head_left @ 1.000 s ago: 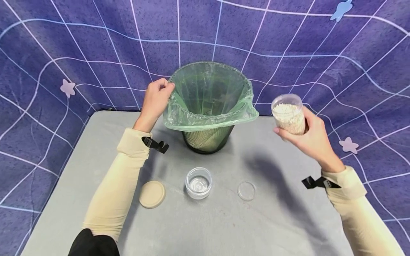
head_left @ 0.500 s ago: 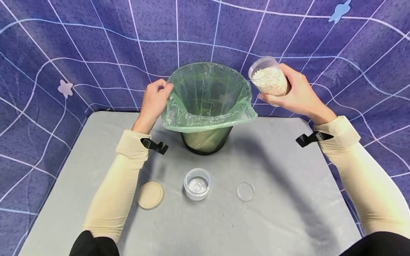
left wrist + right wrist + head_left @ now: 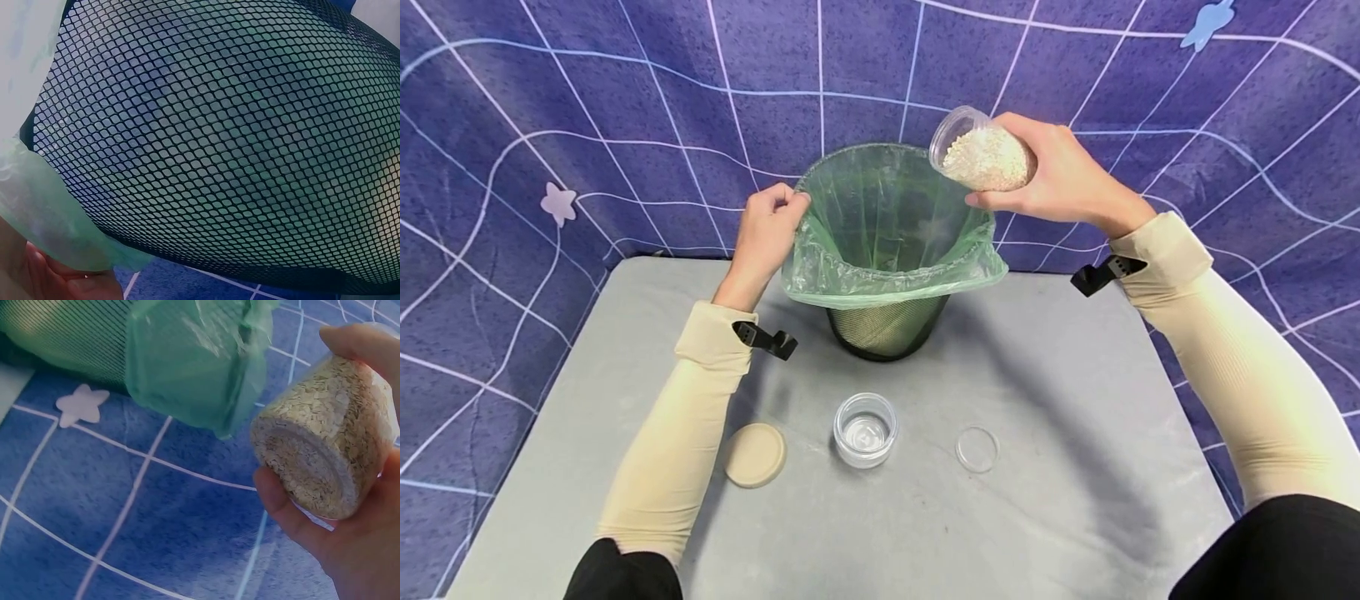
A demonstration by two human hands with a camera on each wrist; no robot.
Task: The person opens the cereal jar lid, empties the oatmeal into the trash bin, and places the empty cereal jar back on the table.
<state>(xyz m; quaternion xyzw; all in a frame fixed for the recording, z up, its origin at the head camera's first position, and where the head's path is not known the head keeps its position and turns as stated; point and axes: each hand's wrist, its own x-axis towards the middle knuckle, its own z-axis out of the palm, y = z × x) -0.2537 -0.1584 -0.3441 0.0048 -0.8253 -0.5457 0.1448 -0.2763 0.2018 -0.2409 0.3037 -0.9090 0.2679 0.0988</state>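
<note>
A mesh waste bin (image 3: pixel 887 329) lined with a green translucent bag (image 3: pixel 880 287) stands at the back of the table. My left hand (image 3: pixel 766 233) pinches the bag at the bin's left rim; the left wrist view shows its fingers (image 3: pixel 87 284) by the bag's edge. In my right hand (image 3: pixel 1052 171) is a clear jar of oat flakes (image 3: pixel 988 158), gripped round its side. The jar tilts left, its mouth over the bin's right rim, and the oats lie inside it. From the right wrist, the jar's base (image 3: pixel 306 469) faces the camera.
On the grey table (image 3: pixel 1037 517) in front of the bin stand an open clear jar (image 3: pixel 865 433), a beige round lid (image 3: pixel 756 455) to its left and a clear disc (image 3: pixel 977 449) to its right. A purple patterned cloth (image 3: pixel 647 125) hangs behind.
My right hand has carried the jar of oats up and left, from right of the bin to its rim, tipping it further. The left hand keeps its place on the bag.
</note>
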